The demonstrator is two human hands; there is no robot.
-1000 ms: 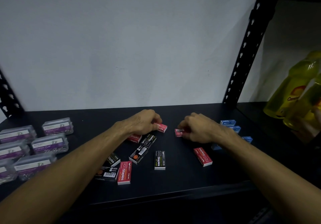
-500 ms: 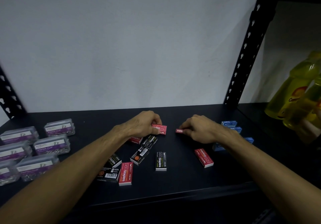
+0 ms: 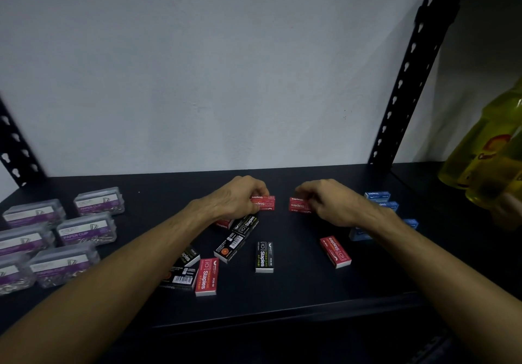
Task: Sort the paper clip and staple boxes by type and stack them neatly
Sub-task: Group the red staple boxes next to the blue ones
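Head view over a dark matte shelf (image 3: 282,301): left hand (image 3: 237,198) pinching a small red staple box (image 3: 265,203), right hand (image 3: 329,202) pinching another (image 3: 298,205), both near the shelf's back. Best brought together edges flush, then stacked squarely. Rectangular cardboard boxes; clear plastic paper clip boxes (image 3: 87,229) toward shelf's left end.

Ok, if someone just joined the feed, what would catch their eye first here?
Probably the two hands at mid-shelf, the left hand and the right hand, each gripping a red staple box. Next, the clear paper clip boxes grouped at far left, and the yellow bottles at the right edge.
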